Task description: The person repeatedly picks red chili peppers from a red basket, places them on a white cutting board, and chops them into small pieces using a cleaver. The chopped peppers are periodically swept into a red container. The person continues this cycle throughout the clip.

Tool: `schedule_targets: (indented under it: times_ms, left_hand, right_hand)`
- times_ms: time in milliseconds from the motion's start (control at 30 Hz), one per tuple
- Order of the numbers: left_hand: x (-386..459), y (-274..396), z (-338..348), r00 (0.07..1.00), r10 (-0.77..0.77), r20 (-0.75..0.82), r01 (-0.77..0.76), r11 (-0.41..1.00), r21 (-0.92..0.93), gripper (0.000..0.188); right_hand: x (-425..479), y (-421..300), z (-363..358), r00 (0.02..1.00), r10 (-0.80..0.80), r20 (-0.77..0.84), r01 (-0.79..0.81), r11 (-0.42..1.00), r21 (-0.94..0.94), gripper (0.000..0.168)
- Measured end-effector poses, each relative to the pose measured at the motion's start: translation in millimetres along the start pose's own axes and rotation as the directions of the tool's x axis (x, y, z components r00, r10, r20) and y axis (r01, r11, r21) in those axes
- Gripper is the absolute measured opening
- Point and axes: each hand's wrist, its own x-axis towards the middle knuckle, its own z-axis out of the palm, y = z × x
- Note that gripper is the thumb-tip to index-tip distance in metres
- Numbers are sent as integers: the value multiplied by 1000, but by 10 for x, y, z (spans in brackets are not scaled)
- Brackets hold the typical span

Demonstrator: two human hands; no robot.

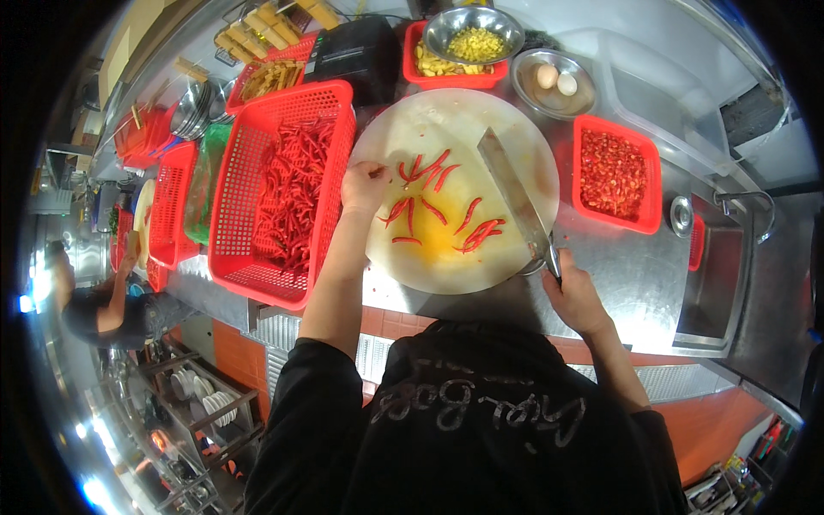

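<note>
A round white cutting board (450,116) lies before me, stained yellow toward its near side. Several whole red chilies (433,211) are scattered over it. My right hand (576,296) grips the handle of a cleaver (512,187), whose wide blade lies over the board's right part. At the board's left edge is my left hand (362,190), its fingers curled together; a small dark spot shows at the fingertips, too small to tell whether it is something held. Just left of that hand stands a red perforated plastic basket (232,225) holding many red chilies (293,187).
Chopped chilies (615,174) fill a red basket (651,183) on the right. Behind the board are a steel bowl of chopped yellow pieces (476,44) and a bowl with two eggs (557,80). A sink (714,277) lies far right. Another person (116,309) stands at left.
</note>
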Motion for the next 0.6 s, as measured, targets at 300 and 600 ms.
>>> schedule_targets:
  times_ms: [300,600]
  left_hand:
    - [-244,554,-4,980,-1,198,-51,965,259,20]
    - [-186,44,-205,989,-57,135,94,954,-286,18]
  right_hand:
    - [6,38,-25,1000,11,-2,-11,1000,11,23]
    - [22,15,-52,995,85,41,-88,993,75,18]
